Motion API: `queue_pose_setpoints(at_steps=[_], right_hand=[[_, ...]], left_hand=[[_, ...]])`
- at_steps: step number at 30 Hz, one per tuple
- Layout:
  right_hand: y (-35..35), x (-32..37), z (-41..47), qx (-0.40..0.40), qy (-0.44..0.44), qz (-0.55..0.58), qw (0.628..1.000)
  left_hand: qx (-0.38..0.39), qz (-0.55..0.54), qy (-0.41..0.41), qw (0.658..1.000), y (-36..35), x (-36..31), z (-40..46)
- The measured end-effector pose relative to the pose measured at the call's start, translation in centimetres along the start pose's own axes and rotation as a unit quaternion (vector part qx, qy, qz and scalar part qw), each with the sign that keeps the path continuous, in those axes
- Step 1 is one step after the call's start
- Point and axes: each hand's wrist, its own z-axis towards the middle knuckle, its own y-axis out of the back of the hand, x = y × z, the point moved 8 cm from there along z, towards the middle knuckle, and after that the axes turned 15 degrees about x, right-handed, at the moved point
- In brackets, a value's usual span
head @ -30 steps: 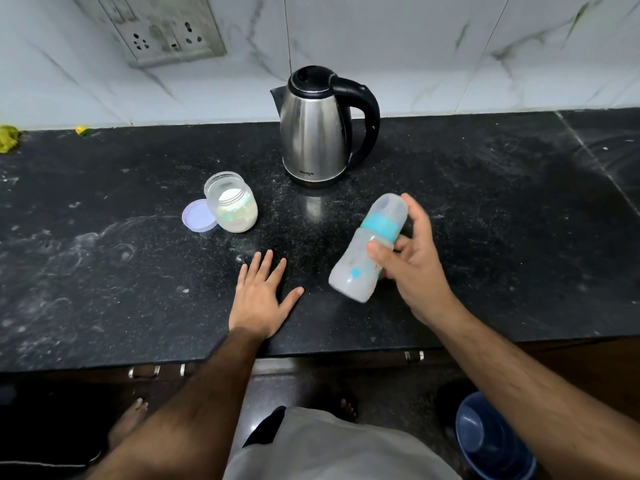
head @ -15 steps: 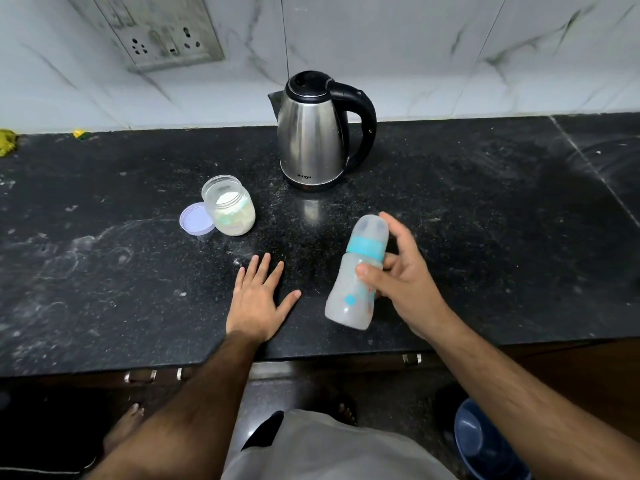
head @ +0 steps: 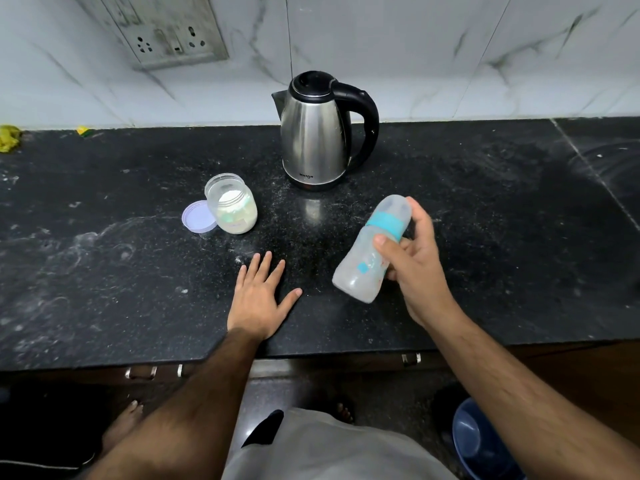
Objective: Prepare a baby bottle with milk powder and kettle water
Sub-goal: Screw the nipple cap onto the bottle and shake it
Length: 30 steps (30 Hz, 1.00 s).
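Now right hand grips frosted cylindrical bottle; left hand flat, fingers spread.

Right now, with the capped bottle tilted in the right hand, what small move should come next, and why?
Probably keep shaking a little, then stand the bottle upright on the counter. The right hand grips it tilted above the counter with its cap on and cloudy contents inside, so filling looks done. The left hand rests flat on the counter, and the powder jar stands open beside its lid.

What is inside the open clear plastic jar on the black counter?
The clear plastic jar holds white powder, heaped toward one side. Whether a scoop lies buried in it cannot be seen.
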Motion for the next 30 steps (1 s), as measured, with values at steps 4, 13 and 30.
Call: queue_pose_setpoints(at_steps=[4, 13, 30], right_hand=[[-1.0, 0.4, -0.1, 0.053, -0.005, -0.019, 0.998], [-1.2, 0.5, -0.1, 0.039, 0.003, -0.005, 0.999], [-1.8, 0.0, -0.5, 0.045, -0.028, -0.005, 0.999]], left_hand=[[-0.003, 0.001, -0.002, 1.0, 0.0, 0.0, 0.0], [0.001, 0.002, -0.002, 1.0, 0.1, 0.0, 0.0], [-0.001, 0.001, -0.002, 1.0, 0.0, 0.0, 0.0]])
